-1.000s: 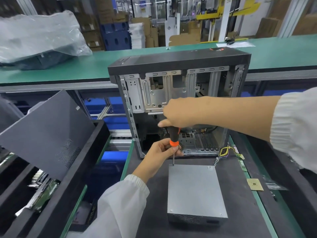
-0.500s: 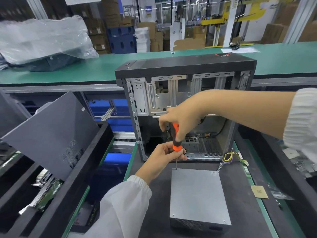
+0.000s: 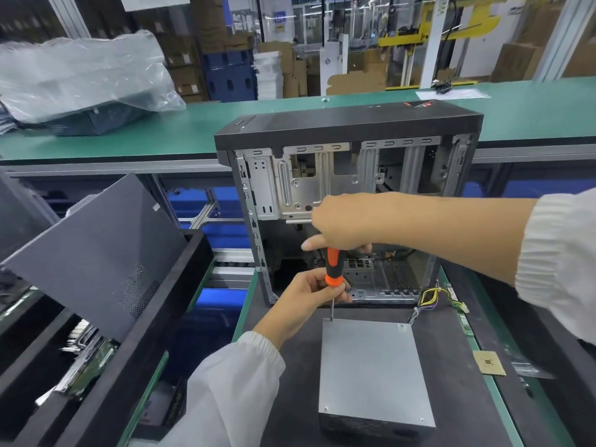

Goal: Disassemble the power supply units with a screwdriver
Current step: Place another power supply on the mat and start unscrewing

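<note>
Because the power supply unit (image 3: 371, 366) lies flat on the dark mat (image 3: 290, 366) with its broad grey lid facing up, its corner screws are open to a tool coming straight down, and that seems to be why it sits just in front of the open computer case (image 3: 348, 201) rather than inside it. At the lid's far left corner the screwdriver (image 3: 332, 279) stands nearly upright, its thin shaft meeting the screw there, so the tip looks seated square in the head. The right hand (image 3: 342, 224) curls down over the top of the black and orange handle, a position that lets it press along the shaft and turn at once. The left hand (image 3: 309, 295) pinches the orange collar at the base of the handle between thumb and fingers, probably to keep the shaft from wandering off the small screw. Three other lid corners show screws or holes; I cannot tell which are already loosened. A bundle of yellow and black wires (image 3: 425, 298) trails from the unit's far right corner toward the case. Left of the mat, a removed side panel (image 3: 96, 253) leans in a black bin (image 3: 154, 317), and a plastic-wrapped unit (image 3: 80, 82) rests on the green bench (image 3: 225, 124) beyond.
</note>
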`<action>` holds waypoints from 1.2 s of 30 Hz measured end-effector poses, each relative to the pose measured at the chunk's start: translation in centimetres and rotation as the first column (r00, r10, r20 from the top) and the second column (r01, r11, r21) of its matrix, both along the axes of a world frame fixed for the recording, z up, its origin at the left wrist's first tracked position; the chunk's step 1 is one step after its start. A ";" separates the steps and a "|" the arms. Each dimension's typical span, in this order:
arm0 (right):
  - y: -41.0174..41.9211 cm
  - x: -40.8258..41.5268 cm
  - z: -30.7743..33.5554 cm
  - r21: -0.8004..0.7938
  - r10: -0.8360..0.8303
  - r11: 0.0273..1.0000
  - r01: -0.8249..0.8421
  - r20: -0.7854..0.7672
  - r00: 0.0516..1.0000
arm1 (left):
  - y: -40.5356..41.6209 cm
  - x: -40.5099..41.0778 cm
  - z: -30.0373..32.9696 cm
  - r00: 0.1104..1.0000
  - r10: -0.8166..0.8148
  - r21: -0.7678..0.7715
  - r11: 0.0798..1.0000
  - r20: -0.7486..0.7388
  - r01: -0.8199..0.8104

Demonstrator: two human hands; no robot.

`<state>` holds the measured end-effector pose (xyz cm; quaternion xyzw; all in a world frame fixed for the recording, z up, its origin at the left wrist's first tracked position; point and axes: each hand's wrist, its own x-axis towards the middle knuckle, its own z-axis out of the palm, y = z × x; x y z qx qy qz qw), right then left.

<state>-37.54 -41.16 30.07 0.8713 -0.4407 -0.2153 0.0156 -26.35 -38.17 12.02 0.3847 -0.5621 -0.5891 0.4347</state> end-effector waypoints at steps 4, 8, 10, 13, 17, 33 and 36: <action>-0.6 -0.6 1.0 0.189 0.097 0.977 -0.096 0.004 0.995 | 0.1 -0.2 0.2 1.000 0.001 0.001 1.000 -0.010 -0.001; 0.0 -0.6 0.4 0.130 -0.083 0.989 0.073 0.075 0.994 | 0.0 -0.3 0.2 1.000 0.008 0.000 1.000 -0.022 -0.008; 0.0 -0.5 -0.1 0.044 -0.037 0.998 0.036 0.027 0.999 | -0.1 -0.4 0.3 1.000 0.006 0.000 1.000 0.007 -0.006; -0.3 -0.6 1.0 0.190 0.057 0.980 -0.064 0.045 0.997 | -0.1 -0.5 0.5 1.000 -0.017 -0.008 1.000 0.017 0.018; 0.0 -0.7 1.2 0.193 -0.038 0.981 0.021 0.088 0.995 | -0.1 -0.5 0.4 1.000 -0.014 0.001 1.000 -0.021 0.014; -1.1 -2.6 2.4 0.155 -0.095 0.987 0.050 0.301 0.949 | 1.0 2.2 -3.1 0.913 0.089 -0.025 0.996 0.398 -0.086; -1.5 -3.6 2.3 0.183 -0.136 0.980 0.078 0.335 0.932 | 0.9 1.5 -3.3 0.927 0.184 -0.083 0.983 0.325 -0.166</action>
